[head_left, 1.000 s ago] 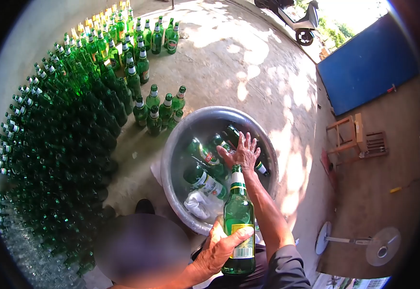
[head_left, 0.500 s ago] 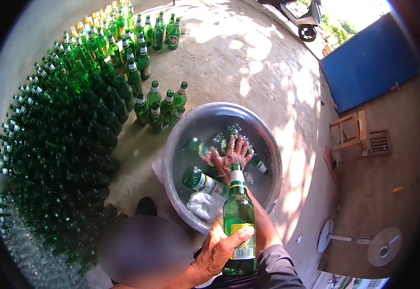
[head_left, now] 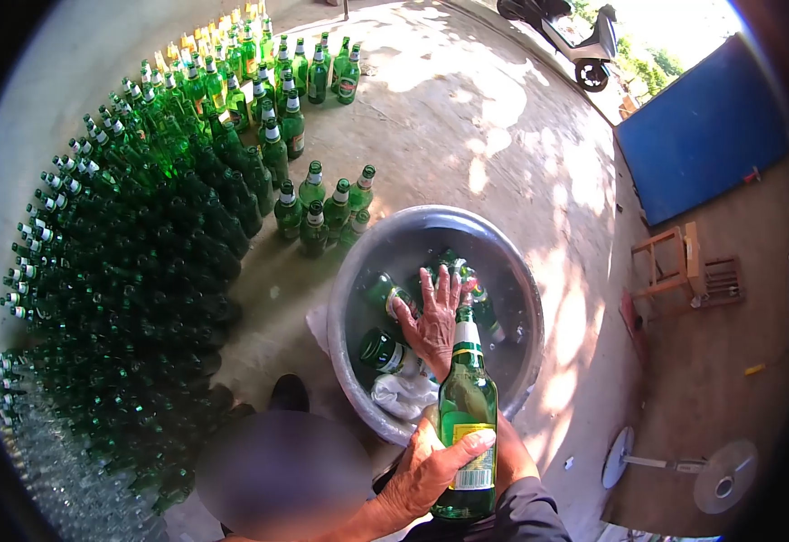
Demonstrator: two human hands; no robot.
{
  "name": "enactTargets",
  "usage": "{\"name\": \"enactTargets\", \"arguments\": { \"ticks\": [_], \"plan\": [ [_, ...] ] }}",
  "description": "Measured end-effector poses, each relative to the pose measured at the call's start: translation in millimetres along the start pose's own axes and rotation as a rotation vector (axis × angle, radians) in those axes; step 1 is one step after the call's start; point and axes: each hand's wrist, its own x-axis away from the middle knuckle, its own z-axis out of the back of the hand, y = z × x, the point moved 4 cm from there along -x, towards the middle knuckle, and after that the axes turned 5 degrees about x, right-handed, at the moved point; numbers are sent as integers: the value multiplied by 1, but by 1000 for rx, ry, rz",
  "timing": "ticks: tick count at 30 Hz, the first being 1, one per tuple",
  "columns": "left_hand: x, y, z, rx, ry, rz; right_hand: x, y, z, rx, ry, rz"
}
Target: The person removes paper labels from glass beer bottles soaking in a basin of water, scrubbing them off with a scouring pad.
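My left hand [head_left: 438, 470] is wrapped round a green beer bottle [head_left: 469, 397], its thumb across the yellow label. The bottle stands upright close to me, neck pointing away. Behind it, my right hand [head_left: 431, 327] reaches into a grey metal basin [head_left: 345, 361] of water, fingers spread over several submerged green bottles. One labelled bottle [head_left: 382, 350] lies at the basin's left side, and another bottle [head_left: 385, 291] is just left of the right hand's thumb. A wet white cloth [head_left: 403, 397] lies at the near edge of the basin. The held bottle hides my right wrist.
A small group of green bottles [head_left: 314, 221] stands left of the basin. Farther left, a large mass of bottles [head_left: 123, 271] fills the floor. To the right are a wooden stool [head_left: 675, 260], a blue panel [head_left: 706, 126] and a fan [head_left: 724, 479]; a scooter [head_left: 584, 45] stands behind.
The whole view has shifted, so the basin and bottles appear farther right and slightly lower. My right hand stays spread over the submerged bottles; my left hand keeps its grip on the beer bottle.
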Motion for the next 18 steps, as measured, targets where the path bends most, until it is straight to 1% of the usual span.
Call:
{"name": "enactTargets", "arguments": {
  "ticks": [2,4,5,8,12,14,15,16,18],
  "plan": [
    [-1,0,1,13,14,-10,-6,-17,5,-98,11,76],
    [-2,0,3,30,32,-20,-12,-29,1,-202,-21,239],
    [-2,-1,4,30,32,-13,-9,-35,-1,-90,-64,297],
    [-2,-2,5,32,40,-7,-9,-34,-5,-84,-104,305],
    [3,3,3,48,22,-31,-10,-27,-1,-200,26,267],
    [7,6,5,-120,3,-152,-15,-22,8,-285,48,155],
    [10,12,2,-109,25,-172,-24,-24,11,-285,120,121],
    [13,16,1,-110,32,-181,-31,-22,14,-295,133,72],
    [20,25,0,-65,50,-219,-55,-30,22,-250,261,119]
  ]
}}
